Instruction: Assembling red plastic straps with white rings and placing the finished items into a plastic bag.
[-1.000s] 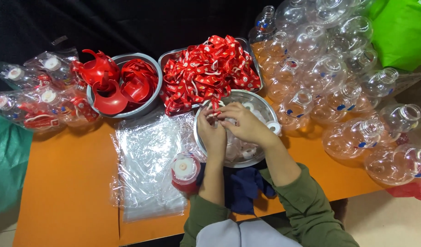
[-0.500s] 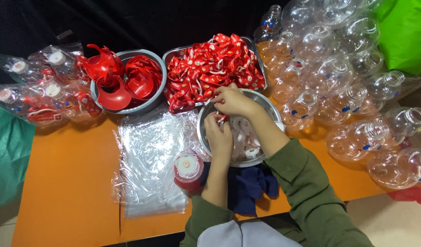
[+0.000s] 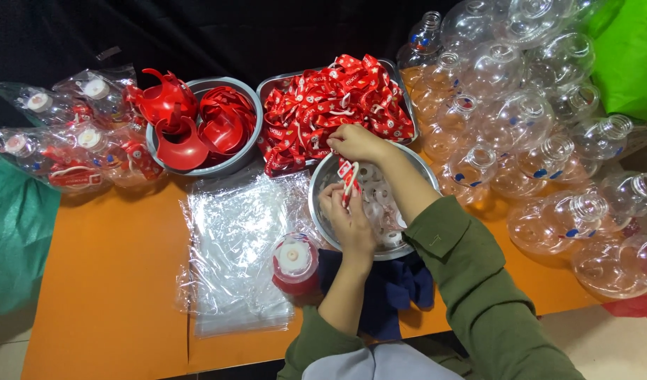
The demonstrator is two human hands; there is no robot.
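1. The right hand (image 3: pixel 357 143) reached forward from a green sleeve, forearm slanting across the steel bowl (image 3: pixel 415 163), wrist bent so the fingers pointed left.
2. Its grip was pinched shut on the upper end of a red-and-white strap (image 3: pixel 349 179), just at the near edge of the tray of red straps (image 3: pixel 390 70).
3. The left hand (image 3: pixel 351 222) came up from below, forearm bare and nearly upright, palm over the bowl's near left side.
4. Its grip was closed on the lower end of the same strap, so the strap ran short and upright between the two hands, above the bowl's inside.
5. Pale ring-shaped parts (image 3: pixel 379 204) lay in the bowl beneath the hands.
6. A capped red bottle (image 3: pixel 293 264) stood just left of the left wrist, on clear plastic bags (image 3: pixel 232 246) spread over the orange counter (image 3: pixel 105 281).
7. A second bowl of red plastic collars (image 3: pixel 197 123) sat left of the tray.
8. Clear round bottles (image 3: pixel 520 112) were heaped on the right; bagged bottles (image 3: pixel 63 141) lay far left.
9. A dark blue cloth (image 3: pixel 394 295) lay under the bowl's near edge.
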